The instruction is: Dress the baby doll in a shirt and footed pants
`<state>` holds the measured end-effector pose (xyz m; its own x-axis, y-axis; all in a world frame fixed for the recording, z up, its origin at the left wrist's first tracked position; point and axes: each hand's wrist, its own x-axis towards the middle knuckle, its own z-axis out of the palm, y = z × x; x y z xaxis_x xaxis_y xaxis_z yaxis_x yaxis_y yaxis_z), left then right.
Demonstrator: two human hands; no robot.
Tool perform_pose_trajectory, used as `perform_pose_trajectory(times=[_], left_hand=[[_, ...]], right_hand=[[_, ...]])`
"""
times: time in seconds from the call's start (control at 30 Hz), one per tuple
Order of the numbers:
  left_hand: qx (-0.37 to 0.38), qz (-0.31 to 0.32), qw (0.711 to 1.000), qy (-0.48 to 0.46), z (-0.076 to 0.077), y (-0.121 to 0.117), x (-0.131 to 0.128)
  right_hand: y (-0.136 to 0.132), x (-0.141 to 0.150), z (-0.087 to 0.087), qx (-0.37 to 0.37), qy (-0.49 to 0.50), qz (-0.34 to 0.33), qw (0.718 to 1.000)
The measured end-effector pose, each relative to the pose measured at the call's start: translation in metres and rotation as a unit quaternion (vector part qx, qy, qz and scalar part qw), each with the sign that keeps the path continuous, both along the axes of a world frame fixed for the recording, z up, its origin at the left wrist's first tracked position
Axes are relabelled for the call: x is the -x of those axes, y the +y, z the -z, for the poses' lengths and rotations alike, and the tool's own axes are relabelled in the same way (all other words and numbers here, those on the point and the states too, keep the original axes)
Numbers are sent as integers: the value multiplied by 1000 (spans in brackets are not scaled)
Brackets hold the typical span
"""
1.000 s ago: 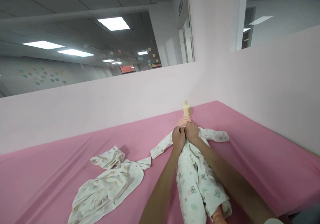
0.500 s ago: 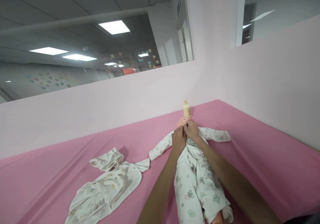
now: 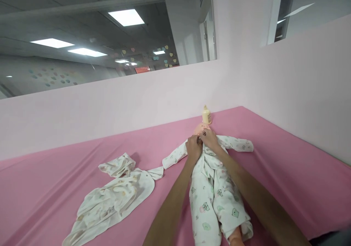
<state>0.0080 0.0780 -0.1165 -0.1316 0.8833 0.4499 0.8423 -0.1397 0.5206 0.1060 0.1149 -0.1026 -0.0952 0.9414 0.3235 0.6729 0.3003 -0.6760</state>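
Observation:
A baby doll (image 3: 201,129) lies on its back on the pink surface, dressed in a white printed romper (image 3: 216,195). My left hand (image 3: 193,148) and my right hand (image 3: 210,139) are side by side at the doll's neck, fingers pinched on the romper's collar. Both forearms stretch over the doll's body. One bare doll foot (image 3: 236,237) pokes out at the bottom. The romper's sleeves lie spread to either side.
A second crumpled white printed garment (image 3: 115,198) lies to the left on the pink mat (image 3: 55,187). A small cream bottle (image 3: 206,115) stands behind the doll's head against the pale pink partition wall (image 3: 137,103), which also runs along the right side.
The view has shifted slightly. Both hands stay pinched at the doll's collar, edging a little higher towards the neck.

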Motion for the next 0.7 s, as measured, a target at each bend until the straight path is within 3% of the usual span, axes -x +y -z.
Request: perform_pose_trajectory(times=[0.4, 0.7], left_hand=[[-44, -16, 998, 32, 7, -1, 0], [-56, 0, 998, 10, 11, -1, 1]], right_hand=[[-9, -2, -8, 59, -77, 24, 995], [-1, -9, -8, 64, -68, -20, 995]])
